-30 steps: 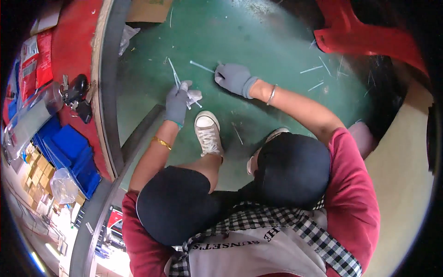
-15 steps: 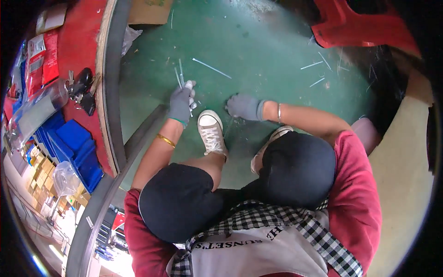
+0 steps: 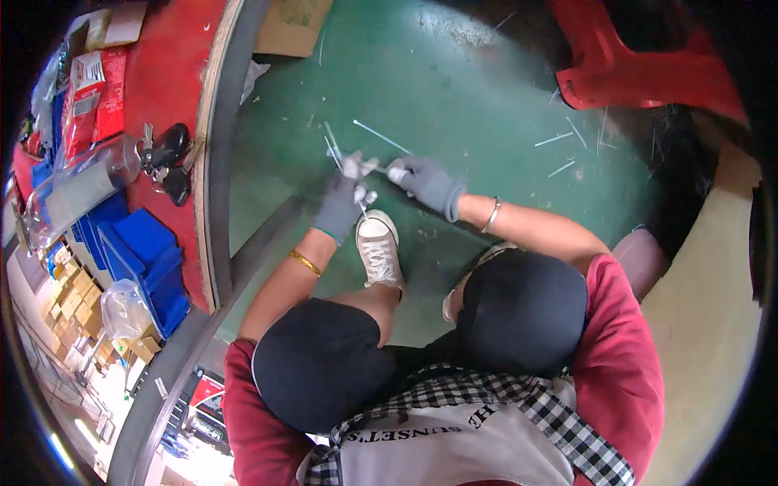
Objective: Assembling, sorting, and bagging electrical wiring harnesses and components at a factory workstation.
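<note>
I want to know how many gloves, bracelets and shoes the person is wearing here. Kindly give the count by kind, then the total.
Gloves: 2, a grey one on the left hand and a grey one on the right hand
Bracelets: 2, a gold one and a silver one
Shoes: 2, left shoe and right shoe, the latter partly hidden
Total: 6

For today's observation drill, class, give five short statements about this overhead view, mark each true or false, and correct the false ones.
1. The left hand and right hand both wear grey gloves. True.
2. The left hand is empty. False: it holds thin pale rods.
3. A black key fob lies on the red surface. True.
4. The floor is yellow. False: the floor is green.
5. A gold-coloured bracelet is on the left wrist. True.
</note>
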### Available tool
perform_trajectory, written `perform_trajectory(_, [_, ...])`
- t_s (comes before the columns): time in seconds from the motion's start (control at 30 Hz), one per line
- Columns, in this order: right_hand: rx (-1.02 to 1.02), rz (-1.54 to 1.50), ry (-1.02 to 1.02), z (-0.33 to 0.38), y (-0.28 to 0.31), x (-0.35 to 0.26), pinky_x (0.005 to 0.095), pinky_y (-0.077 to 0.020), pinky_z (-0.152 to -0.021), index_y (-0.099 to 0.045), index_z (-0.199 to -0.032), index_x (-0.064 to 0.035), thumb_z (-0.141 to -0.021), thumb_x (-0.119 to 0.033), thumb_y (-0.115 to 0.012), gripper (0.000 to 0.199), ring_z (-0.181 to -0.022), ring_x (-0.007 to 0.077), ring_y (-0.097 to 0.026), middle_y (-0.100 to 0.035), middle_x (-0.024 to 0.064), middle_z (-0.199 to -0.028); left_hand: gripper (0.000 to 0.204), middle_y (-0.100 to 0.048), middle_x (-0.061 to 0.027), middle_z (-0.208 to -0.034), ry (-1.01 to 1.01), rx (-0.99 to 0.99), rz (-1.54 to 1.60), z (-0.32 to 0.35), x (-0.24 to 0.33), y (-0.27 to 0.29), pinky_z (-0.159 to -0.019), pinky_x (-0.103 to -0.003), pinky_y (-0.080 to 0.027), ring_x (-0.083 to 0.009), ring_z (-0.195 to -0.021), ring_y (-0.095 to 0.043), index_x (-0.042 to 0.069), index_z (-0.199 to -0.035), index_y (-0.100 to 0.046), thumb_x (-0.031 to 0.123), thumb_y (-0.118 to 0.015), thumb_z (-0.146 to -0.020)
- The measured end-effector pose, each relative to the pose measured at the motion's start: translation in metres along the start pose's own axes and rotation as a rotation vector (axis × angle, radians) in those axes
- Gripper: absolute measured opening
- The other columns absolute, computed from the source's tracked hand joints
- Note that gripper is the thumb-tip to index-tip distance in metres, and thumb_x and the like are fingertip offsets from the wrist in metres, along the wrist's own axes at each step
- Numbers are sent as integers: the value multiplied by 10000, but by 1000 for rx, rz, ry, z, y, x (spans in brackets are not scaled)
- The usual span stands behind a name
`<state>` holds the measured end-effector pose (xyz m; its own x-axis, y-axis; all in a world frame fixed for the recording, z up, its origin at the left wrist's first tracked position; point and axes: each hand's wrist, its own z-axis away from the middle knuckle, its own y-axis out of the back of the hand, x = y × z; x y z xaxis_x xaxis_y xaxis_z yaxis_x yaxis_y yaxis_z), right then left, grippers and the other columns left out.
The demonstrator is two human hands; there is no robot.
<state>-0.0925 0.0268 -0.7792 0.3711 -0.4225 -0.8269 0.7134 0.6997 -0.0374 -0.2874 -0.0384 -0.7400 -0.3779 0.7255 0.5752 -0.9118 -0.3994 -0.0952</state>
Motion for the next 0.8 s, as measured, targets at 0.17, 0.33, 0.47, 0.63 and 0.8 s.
perform_trajectory(0.17, [-77,480,243,-54,11,-27,482,-535,-840,-719,-1051,-64,-954,-300,-642,267,-970,423,-678,-721,228,-1016,436,-727,-89,-1037,61,229,-128,-6,8,11,-592,-283,-496,-80,-634,-481,59,-1360,-591,385,-489,-1088])
perform_trajectory(0.33, [-36,1036,419,-137,2,-45,521,-553,-749,-759,-963,-89,-897,-224,-680,169,-858,380,-734,-750,189,-913,485,-739,-162,-1034,104,103,-74,-8,2,22,-672,-346,-582,-176,-706,-628,3,-1419,-514,363,-437,-1103])
perform_trajectory(0.47, [-210,1315,445,-162,-24,-41,456,-553,-626,-762,-958,-127,-932,-210,-602,183,-820,313,-749,-758,125,-879,455,-747,-138,-1085,31,115,-121,-15,3,24,-759,-340,-581,-179,-868,-679,36,-1414,-538,357,-480,-1097])
perform_trajectory(0.63, [19,808,342,-138,2,-39,514,-545,-721,-731,-941,-76,-926,-331,-571,301,-814,388,-706,-729,169,-880,511,-630,-141,-1366,8,78,-70,-28,10,17,-935,-367,-548,-222,-1144,-651,61,-1520,-445,358,-462,-1104])
perform_trajectory(0.8, [138,403,279,-74,34,-57,528,-527,-805,-722,-961,-70,-892,-362,-576,334,-892,432,-679,-713,218,-948,410,-637,-110,-1296,18,-428,157,-43,36,-25,-1050,-533,-549,-251,-1006,-675,88,-1438,-461,209,-545,-1056])
